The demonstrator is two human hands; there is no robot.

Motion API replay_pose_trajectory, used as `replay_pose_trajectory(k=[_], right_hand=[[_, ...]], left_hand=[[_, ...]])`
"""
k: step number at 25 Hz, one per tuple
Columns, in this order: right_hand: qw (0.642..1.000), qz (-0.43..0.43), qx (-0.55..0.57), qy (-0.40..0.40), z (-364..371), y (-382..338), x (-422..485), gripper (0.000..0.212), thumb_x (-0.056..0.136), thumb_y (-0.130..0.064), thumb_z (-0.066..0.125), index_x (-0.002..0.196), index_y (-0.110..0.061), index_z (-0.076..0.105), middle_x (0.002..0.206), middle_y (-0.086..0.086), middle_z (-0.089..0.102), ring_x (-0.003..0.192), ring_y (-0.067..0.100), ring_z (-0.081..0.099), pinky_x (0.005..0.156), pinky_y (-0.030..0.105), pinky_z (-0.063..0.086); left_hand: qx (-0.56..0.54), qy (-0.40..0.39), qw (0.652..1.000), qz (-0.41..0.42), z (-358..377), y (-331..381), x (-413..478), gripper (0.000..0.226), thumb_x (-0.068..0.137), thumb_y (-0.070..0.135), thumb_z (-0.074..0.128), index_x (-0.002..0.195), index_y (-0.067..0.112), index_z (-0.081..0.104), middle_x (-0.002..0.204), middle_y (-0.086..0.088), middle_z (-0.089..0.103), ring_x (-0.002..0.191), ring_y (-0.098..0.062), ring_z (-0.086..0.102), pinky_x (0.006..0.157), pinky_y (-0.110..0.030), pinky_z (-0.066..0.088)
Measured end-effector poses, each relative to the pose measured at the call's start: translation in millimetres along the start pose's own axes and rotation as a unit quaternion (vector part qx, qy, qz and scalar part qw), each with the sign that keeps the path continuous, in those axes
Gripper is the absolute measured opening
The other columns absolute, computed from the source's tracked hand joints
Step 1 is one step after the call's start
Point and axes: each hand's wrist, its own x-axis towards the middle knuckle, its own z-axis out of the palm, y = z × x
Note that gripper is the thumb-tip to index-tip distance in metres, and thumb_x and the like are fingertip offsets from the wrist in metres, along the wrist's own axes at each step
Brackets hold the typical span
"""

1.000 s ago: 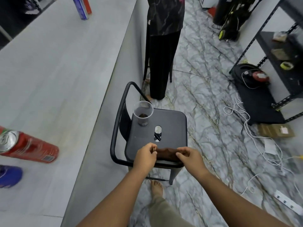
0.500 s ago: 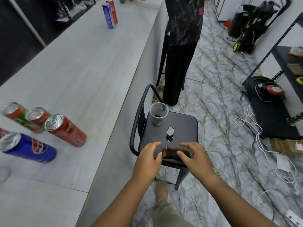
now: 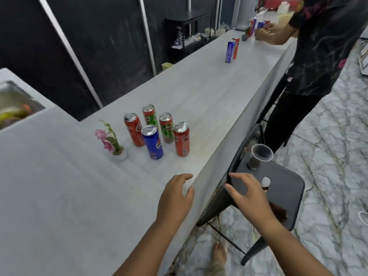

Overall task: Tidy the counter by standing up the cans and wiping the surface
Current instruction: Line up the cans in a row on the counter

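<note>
A cluster of upright cans is seen on the grey tabletop (image 3: 59, 186). A blue Pepsi can (image 3: 152, 142) stands at the front, with a red can (image 3: 133, 132) behind it on the left. A second red can (image 3: 181, 139) is placed nearest the tabletop's edge. A green-and-red can (image 3: 166, 127) and a taller-set green-and-red can (image 3: 149, 118) stand at the back. A small potted orchid (image 3: 114, 142) is set just beside the cluster on its left. Farther along, well apart from the cluster, a far blue can (image 3: 230, 51) and a far red can (image 3: 236, 46) stand upright, close together. A steel sink (image 3: 18, 104) is let into the corner at the left. The left hand (image 3: 175, 196) is held over the near edge of the tabletop with fingers loosely spread and nothing in it; whether the surface is touched cannot be told. The right hand (image 3: 247, 194) is held spread and empty above a black metal stool (image 3: 284, 186) that stands against the counter's side. A brown cloth (image 3: 278, 211) lies on the stool's seat, partly hidden behind the right hand. A clear plastic cup (image 3: 258, 158) holding a little dark liquid stands at the seat's far corner. Between the hands and the cans only bare tabletop is seen. Another person (image 3: 322, 56) in dark clothes stands beyond the stool, reaching toward more cans at the far end.
</note>
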Motion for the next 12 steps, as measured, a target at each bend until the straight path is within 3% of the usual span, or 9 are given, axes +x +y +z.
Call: replay_pose_trajectory(k=[4,7,12], right_hand=[[0.999,-0.026,0.016,-0.042,30.2,-31.3,20.8,0.037,0.096,-0.046,0.076,0.132,-0.040,0.067,0.131,-0.030,0.055,0.133,0.006,0.052,0.115,0.038,0.045],[0.996,-0.048,0.040,-0.057,55.3,-51.4,52.8,0.044,0.094,-0.047,0.079,0.135,-0.043,0.064,0.135,-0.021,0.058,0.125,-0.004,0.053,0.112,0.033,0.045],[0.991,-0.035,0.096,-0.088,99.6,-74.6,108.8,0.082,0.086,-0.044,0.088,0.154,-0.043,0.043,0.140,-0.016,0.058,0.129,-0.005,0.054,0.106,0.028,0.044]], left_hand=[[-0.024,0.080,0.994,-0.077,-51.1,-28.4,14.1,0.036,0.102,0.035,0.071,0.133,0.047,0.057,0.132,0.023,0.058,0.121,-0.001,0.060,0.099,-0.029,0.059],[-0.042,0.114,0.986,-0.111,-75.6,-41.5,40.3,0.044,0.099,0.034,0.076,0.134,0.047,0.052,0.137,0.021,0.058,0.117,0.001,0.060,0.092,-0.024,0.056],[-0.097,0.143,0.973,-0.152,-92.0,-52.1,86.3,0.068,0.091,0.038,0.086,0.145,0.042,0.045,0.140,0.022,0.056,0.119,-0.002,0.060,0.092,-0.026,0.056]])
